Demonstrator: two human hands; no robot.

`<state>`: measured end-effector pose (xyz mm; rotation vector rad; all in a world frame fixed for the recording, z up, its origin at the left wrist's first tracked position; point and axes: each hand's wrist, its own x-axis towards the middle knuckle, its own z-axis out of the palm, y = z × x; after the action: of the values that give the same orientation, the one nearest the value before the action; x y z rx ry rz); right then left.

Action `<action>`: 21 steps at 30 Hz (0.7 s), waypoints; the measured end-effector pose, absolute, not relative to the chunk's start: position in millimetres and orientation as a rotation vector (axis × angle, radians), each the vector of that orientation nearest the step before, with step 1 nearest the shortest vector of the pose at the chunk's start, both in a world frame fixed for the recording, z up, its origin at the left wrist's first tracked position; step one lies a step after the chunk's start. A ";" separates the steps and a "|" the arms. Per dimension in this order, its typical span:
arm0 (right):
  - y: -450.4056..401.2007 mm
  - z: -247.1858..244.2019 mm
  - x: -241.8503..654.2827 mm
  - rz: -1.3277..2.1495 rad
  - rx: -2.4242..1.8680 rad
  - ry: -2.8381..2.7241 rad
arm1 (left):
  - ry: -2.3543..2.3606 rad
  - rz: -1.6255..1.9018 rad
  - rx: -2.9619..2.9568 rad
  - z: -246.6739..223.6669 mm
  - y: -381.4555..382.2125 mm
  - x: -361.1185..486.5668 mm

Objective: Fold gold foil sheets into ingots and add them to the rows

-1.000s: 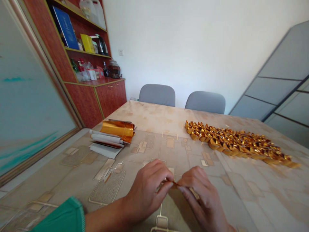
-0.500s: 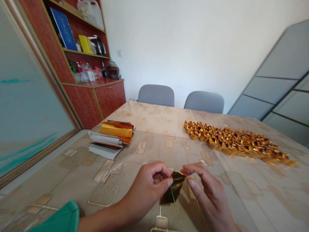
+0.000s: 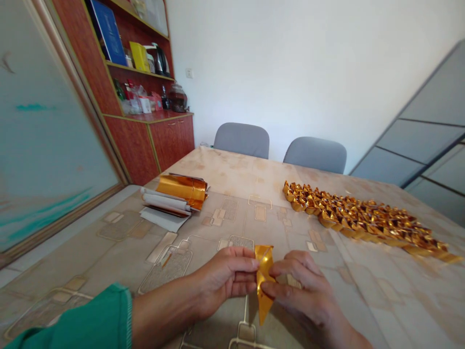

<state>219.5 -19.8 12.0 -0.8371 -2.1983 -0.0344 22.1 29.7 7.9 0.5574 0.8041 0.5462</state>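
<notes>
A folded piece of gold foil paper [image 3: 265, 271] is held between both hands, just above the near part of the table. My left hand [image 3: 228, 274] pinches its left edge with the fingers closed. On the opposite side, my right hand [image 3: 305, 286] grips it, thumb and forefinger pressed on its face. The piece is narrow, with a pointed lower end hanging down. To the right lies a batch of folded gold paper ingots [image 3: 363, 215], set close together in rows. At the left rests a stack of curled gold foil sheets [image 3: 181, 189] with white backs.
The table [image 3: 232, 167] wears a beige patterned cloth. Two grey chairs [image 3: 241, 140] stand at its far side. A red-brown cabinet [image 3: 170, 140] with loaded shelves is at the back left, beside a frosted glass door [image 3: 54, 145].
The gold foil piece has been turned and now shows a brighter, narrower face. My right hand has closed onto it from the right. The camera view has shifted slightly.
</notes>
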 end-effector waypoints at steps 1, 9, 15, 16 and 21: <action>-19.5 14.9 219.0 0.017 -0.839 -2.206 | 0.803 0.548 0.570 7.6 29.3 22.2; -18.6 19.8 215.3 -0.064 -0.848 -2.266 | 0.846 0.598 0.628 4.7 27.3 22.8; -19.1 18.8 212.4 -0.178 -0.743 -2.311 | 0.847 0.604 0.685 8.3 25.5 23.3; -19.4 18.8 212.3 -0.157 -0.740 -2.328 | 0.839 0.607 0.688 9.1 25.0 23.6; -18.3 14.3 215.5 -0.084 -0.796 -2.365 | 0.810 0.643 0.694 6.9 24.0 24.8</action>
<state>215.5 -18.3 14.3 -0.7965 -2.3647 -0.0839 24.8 24.0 6.9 0.6939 0.8104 0.6435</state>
